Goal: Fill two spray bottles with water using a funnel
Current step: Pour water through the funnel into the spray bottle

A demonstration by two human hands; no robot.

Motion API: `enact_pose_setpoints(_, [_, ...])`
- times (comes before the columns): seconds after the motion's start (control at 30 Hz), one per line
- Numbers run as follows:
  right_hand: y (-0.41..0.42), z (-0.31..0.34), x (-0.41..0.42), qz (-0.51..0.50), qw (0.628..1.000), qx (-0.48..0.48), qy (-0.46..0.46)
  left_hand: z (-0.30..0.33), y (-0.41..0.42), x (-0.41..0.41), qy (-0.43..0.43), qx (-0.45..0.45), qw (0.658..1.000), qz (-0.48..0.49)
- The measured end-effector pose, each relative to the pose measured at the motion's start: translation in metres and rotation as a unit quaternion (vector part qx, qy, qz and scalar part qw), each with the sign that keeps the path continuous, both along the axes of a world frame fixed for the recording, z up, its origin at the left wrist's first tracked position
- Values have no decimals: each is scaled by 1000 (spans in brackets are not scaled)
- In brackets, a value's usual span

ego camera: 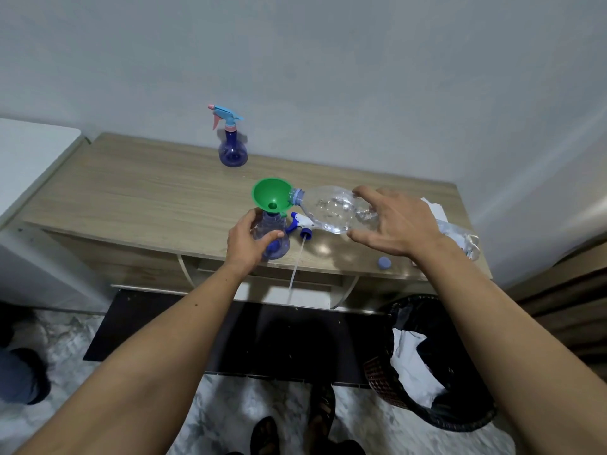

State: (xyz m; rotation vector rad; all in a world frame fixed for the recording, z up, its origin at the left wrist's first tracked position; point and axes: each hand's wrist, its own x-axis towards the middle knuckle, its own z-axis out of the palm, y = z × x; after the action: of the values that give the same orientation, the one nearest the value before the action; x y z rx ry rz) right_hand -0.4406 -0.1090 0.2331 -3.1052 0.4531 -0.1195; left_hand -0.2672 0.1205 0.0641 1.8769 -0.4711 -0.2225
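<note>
Left hand (249, 239): your fingers wrap the near spray bottle (272, 238).
Right hand (391, 221): you grip the tipped water bottle (331, 208), its mouth in the green funnel (271, 195).
Second sprayer (231, 142): twelve o'clock, capped.

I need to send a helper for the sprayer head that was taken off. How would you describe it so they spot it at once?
Start at the wooden table against the wall and find the green funnel near its front edge. Just right of the bottle beneath it lies the sprayer head, under the tilted clear water bottle. It alone is white and blue, with a long thin tube overhanging the table's edge.
</note>
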Motion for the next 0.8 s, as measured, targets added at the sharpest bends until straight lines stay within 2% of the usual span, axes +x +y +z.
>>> enact_pose_setpoints(0.47, [-1, 4, 3, 11, 1000, -25, 2, 1, 0, 1, -7, 5, 1000, 3])
enact_pose_setpoints(0.8, [3, -8, -2, -17, 997, 76, -28, 1, 1, 0, -7, 2, 1000, -3])
